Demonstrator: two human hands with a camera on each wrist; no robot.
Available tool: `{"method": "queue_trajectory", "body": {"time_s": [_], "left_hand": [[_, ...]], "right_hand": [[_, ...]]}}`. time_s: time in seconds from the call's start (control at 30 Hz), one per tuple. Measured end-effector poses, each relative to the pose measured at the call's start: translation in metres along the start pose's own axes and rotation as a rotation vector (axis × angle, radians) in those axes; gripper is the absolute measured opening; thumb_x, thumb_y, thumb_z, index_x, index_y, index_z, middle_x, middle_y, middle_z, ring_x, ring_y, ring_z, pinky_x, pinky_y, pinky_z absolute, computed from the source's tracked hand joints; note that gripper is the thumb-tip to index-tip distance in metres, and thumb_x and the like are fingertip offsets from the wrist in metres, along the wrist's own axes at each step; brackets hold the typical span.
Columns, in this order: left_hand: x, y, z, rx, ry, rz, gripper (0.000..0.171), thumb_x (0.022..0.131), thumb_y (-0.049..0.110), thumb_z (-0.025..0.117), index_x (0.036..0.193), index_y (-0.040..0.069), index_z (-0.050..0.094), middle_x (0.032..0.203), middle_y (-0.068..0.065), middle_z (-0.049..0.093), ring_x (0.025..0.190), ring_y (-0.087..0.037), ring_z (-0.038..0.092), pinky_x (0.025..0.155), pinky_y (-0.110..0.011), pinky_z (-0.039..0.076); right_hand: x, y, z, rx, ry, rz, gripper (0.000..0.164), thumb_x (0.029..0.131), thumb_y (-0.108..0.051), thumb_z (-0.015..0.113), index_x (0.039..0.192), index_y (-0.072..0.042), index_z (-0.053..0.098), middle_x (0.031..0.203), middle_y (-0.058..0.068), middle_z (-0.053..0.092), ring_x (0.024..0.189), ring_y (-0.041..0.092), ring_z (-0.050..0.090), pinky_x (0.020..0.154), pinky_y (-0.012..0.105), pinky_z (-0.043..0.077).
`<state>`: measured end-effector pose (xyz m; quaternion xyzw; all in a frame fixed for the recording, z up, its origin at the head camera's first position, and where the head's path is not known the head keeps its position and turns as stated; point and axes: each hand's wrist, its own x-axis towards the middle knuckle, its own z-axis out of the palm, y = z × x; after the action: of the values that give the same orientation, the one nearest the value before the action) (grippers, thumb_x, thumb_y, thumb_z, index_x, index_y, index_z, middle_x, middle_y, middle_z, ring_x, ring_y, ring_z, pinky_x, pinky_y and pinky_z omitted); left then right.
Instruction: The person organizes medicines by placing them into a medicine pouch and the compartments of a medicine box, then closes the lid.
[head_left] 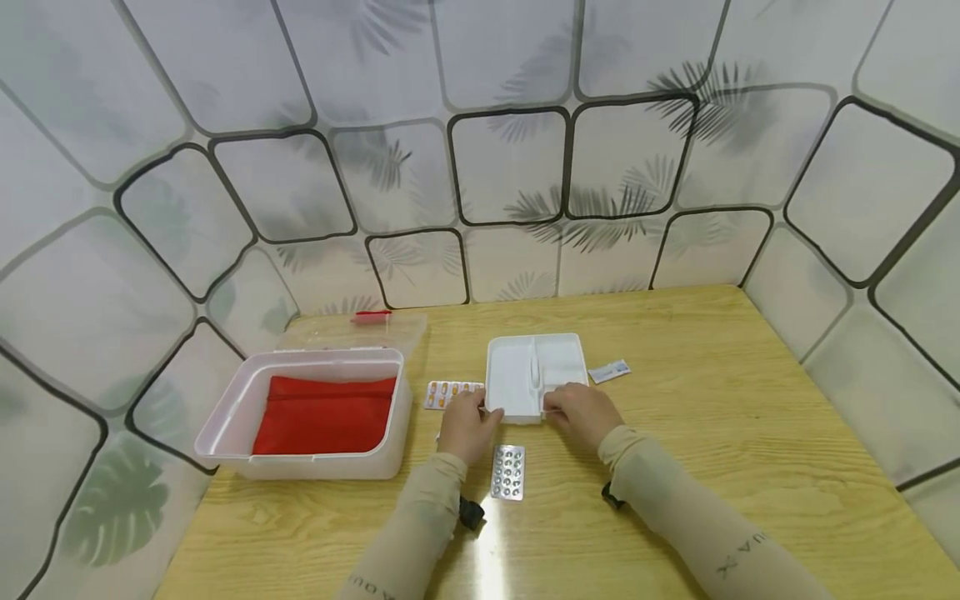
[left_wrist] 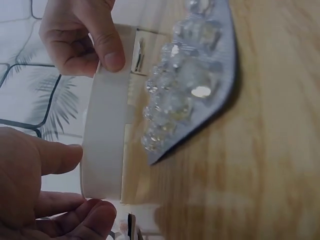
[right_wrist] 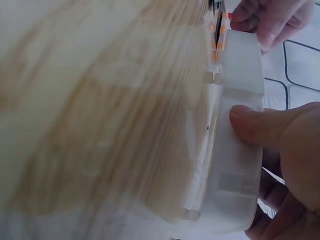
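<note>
A white divided tray [head_left: 512,383] lies in front of me, with a ridge between its compartments. My left hand [head_left: 467,427] holds its front left corner between thumb and fingers. On the right, my other hand [head_left: 581,410] grips the front wall; in the right wrist view the thumb presses the outer face of the tray [right_wrist: 240,155] while the fingers go behind it, partly hidden. Between my forearms lies a silver blister pack [head_left: 508,472], its clear bubbles large in the left wrist view. An orange-and-white capsule blister pack [head_left: 445,393] sits left of the tray, partly covered by my left hand.
A translucent plastic box [head_left: 315,468] with a red pouch [head_left: 326,417] inside stands at the left. Behind it is a clear lid [head_left: 322,333] with a red item [head_left: 371,317] on it. A small white packet [head_left: 609,372] lies right of the tray. Patterned curtains surround the wooden table.
</note>
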<state>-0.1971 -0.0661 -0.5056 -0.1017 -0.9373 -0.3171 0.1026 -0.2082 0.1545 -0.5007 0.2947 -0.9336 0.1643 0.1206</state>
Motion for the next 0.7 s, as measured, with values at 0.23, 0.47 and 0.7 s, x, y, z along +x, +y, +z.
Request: {"method": "queue_trajectory", "body": {"time_s": [0.23, 0.47, 0.7], "left_hand": [[-0.005, 0.003, -0.002, 0.053, -0.04, -0.026, 0.036, 0.087, 0.022, 0.071, 0.112, -0.004, 0.068, 0.083, -0.006, 0.062, 0.079, -0.021, 0.058, 0.074, -0.037, 0.05], [-0.006, 0.006, -0.001, 0.171, -0.047, 0.058, 0.025, 0.09, 0.022, 0.066, 0.095, -0.002, 0.069, 0.079, -0.01, 0.064, 0.081, -0.028, 0.062, 0.076, -0.041, 0.051], [-0.011, 0.008, 0.001, 0.193, -0.053, 0.028, 0.031, 0.092, 0.025, 0.063, 0.105, -0.003, 0.069, 0.084, -0.01, 0.065, 0.081, -0.025, 0.062, 0.074, -0.038, 0.053]], "right_hand": [[-0.002, 0.006, 0.004, 0.149, -0.105, 0.036, 0.02, 0.082, -0.015, 0.076, 0.072, -0.02, 0.06, 0.069, -0.013, 0.055, 0.067, 0.007, 0.05, 0.063, 0.029, 0.044], [-0.002, 0.012, 0.008, 0.336, -0.164, 0.13, 0.015, 0.087, -0.015, 0.072, 0.075, -0.021, 0.064, 0.073, -0.015, 0.058, 0.069, 0.006, 0.052, 0.066, 0.029, 0.045], [-0.003, 0.011, 0.007, 0.338, -0.164, 0.118, 0.016, 0.086, -0.014, 0.072, 0.075, -0.021, 0.063, 0.073, -0.015, 0.057, 0.069, 0.006, 0.05, 0.066, 0.028, 0.045]]}}
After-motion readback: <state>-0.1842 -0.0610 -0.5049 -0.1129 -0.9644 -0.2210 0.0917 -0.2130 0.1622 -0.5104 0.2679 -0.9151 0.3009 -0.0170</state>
